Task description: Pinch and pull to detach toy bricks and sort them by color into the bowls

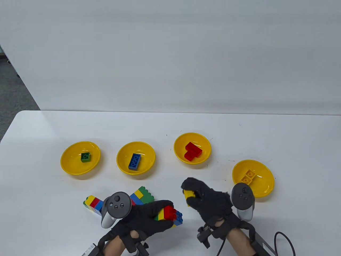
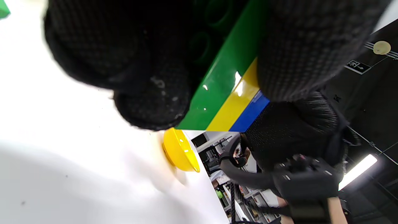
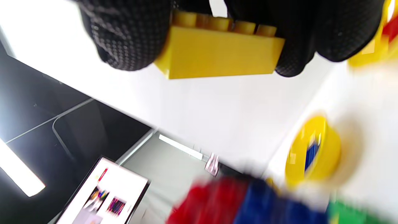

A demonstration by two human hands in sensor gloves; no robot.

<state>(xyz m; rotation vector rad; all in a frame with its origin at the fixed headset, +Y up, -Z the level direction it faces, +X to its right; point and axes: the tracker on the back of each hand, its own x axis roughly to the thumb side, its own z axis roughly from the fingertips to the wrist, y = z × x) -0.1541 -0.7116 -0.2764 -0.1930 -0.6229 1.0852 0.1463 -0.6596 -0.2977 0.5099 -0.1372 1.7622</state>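
Observation:
In the table view my left hand (image 1: 157,214) grips a brick stack (image 1: 170,215) of red, yellow, green and blue layers just above the table's front. The left wrist view shows that stack's (image 2: 231,93) green, yellow and blue sides between my gloved fingers (image 2: 152,102). To its right, my right hand (image 1: 190,192) pinches a single yellow brick (image 1: 189,194), held apart from the stack. Seen from the right wrist, the yellow brick (image 3: 217,53) hangs studs-up between fingers (image 3: 124,37), with the stack (image 3: 236,202) blurred below.
Four yellow bowls stand in a row: one with a green brick (image 1: 80,158), one with a blue brick (image 1: 136,158), one with red bricks (image 1: 192,151), one with yellow bricks (image 1: 253,178). Two more mixed stacks (image 1: 93,203) (image 1: 142,196) lie behind my left hand.

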